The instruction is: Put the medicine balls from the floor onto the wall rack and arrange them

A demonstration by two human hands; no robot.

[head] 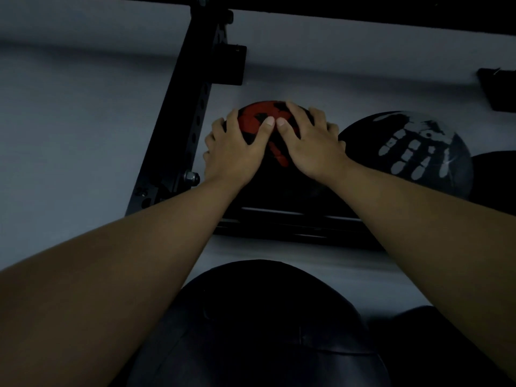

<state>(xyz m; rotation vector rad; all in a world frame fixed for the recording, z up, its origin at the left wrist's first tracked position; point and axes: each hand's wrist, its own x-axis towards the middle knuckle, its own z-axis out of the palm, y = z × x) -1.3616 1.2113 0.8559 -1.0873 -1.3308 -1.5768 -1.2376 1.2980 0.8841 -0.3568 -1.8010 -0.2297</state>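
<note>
A black medicine ball with red print (252,122) rests on the black rack shelf (293,222) against the grey wall. My left hand (237,146) and my right hand (310,141) lie spread over its top, thumbs touching, gripping it from both sides. To its right on the same shelf sits a black ball with a grey handprint (413,152), touching or nearly touching the first. A large plain black ball (265,325) sits lower down, between my forearms.
A black perforated rack upright (192,115) slants down just left of the red-print ball, with a bracket (230,64) on it. Another bracket (499,88) is at the far right. A dark ball edge (497,174) shows at the right, another dark ball (430,344) below it.
</note>
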